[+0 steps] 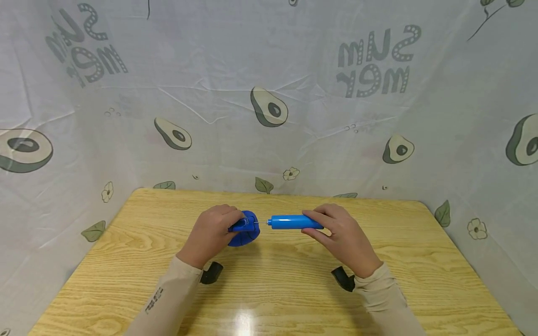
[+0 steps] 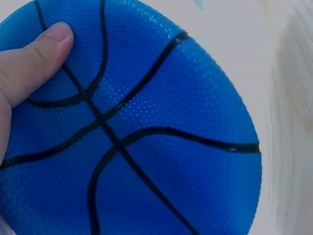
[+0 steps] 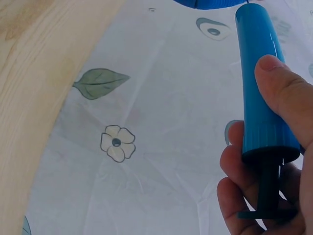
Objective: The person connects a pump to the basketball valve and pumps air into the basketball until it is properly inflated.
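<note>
The two hands are apart, one on either side of a blue ball: the left hand (image 1: 216, 231) grips the ball (image 1: 248, 235) itself, while the right hand (image 1: 342, 238) is clamped on a blue pump (image 1: 290, 221) to the right of the ball. The left thumb presses against the ball's pebbled surface, which is crossed by black basketball lines and looks dented and slack. The right thumb lies along the pump's barrel, with the fingers curled beneath, beside a dark T-shaped handle (image 3: 269, 193) at the end away from the ball. From the pump's other end a thin needle (image 1: 261, 222) reaches the ball's edge; how deep it sits cannot be told. Nearer the person than the ball, beige sleeves (image 1: 168, 294) cover both forearms, and a dark curved piece (image 1: 211, 273) shows by each wrist. Below the ball spreads a wood-grain worktop (image 1: 273, 280); beyond the ball rises a pale cloth (image 1: 210, 93) printed with avocados, leaves, flowers and mirrored "summer" lettering.
</note>
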`<action>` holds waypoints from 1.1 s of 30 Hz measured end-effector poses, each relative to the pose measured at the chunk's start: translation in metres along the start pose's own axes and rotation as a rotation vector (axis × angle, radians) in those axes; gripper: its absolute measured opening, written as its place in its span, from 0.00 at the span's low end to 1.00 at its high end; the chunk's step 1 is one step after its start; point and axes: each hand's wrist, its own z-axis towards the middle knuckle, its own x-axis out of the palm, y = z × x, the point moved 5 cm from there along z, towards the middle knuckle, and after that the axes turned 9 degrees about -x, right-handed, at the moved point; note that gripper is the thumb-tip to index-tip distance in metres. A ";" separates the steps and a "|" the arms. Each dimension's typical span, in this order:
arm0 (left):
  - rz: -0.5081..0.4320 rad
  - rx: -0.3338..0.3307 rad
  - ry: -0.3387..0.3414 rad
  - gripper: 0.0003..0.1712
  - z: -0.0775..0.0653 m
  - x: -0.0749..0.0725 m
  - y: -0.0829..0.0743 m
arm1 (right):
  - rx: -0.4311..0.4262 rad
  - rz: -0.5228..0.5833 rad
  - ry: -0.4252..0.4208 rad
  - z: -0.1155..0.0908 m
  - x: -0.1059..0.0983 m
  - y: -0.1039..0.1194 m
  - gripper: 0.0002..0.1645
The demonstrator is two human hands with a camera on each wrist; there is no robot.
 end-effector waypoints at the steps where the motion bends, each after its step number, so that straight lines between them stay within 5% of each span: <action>1: 0.005 0.002 0.000 0.22 0.000 0.000 0.000 | -0.002 -0.004 -0.004 0.000 -0.001 0.000 0.38; 8: 0.043 0.008 0.027 0.23 0.001 -0.003 -0.003 | -0.009 -0.025 0.001 0.000 -0.001 0.001 0.39; 13: 0.072 0.020 0.049 0.23 0.000 -0.002 -0.004 | -0.014 -0.040 0.022 0.001 0.000 0.005 0.27; 25: 0.124 0.113 0.065 0.18 0.002 0.002 -0.013 | -0.044 -0.036 0.040 0.002 0.008 0.010 0.26; 33: 0.130 0.118 0.058 0.15 0.003 0.002 -0.019 | -0.044 -0.041 0.072 0.005 0.015 0.012 0.25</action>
